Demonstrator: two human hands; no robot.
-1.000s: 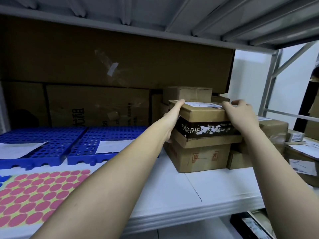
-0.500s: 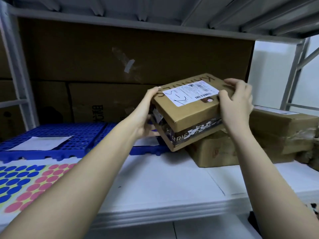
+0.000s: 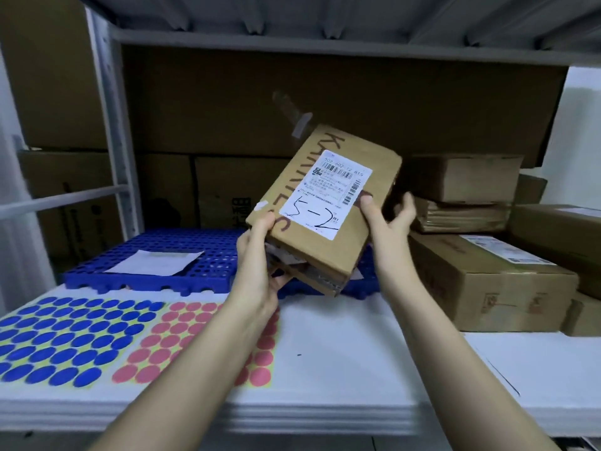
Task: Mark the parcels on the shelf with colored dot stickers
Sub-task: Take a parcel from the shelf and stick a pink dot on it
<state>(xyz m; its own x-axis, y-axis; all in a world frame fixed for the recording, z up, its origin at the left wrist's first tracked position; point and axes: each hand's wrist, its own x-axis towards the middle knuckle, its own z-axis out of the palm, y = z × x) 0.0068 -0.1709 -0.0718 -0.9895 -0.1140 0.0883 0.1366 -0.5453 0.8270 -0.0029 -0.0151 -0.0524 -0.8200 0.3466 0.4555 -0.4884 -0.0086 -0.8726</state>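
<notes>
Both hands' fingers curl round the tilted parcel (image 3: 325,203), left hand (image 3: 257,265) lower, right hand (image 3: 383,229) beside

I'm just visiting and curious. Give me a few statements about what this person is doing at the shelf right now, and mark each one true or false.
1. Both hands hold one cardboard parcel up off the shelf. True: the left hand grips its lower left corner, the right hand its right edge.
2. The parcel's white label is blank. False: it carries barcodes and a handwritten mark.
3. A blue dot sticker sheet lies left of a pink dot sticker sheet. True.
4. A coloured dot is already stuck on the held parcel. False: none shows on its visible faces.
5. The blue plastic grid is bare. False: a white paper lies on it.
</notes>
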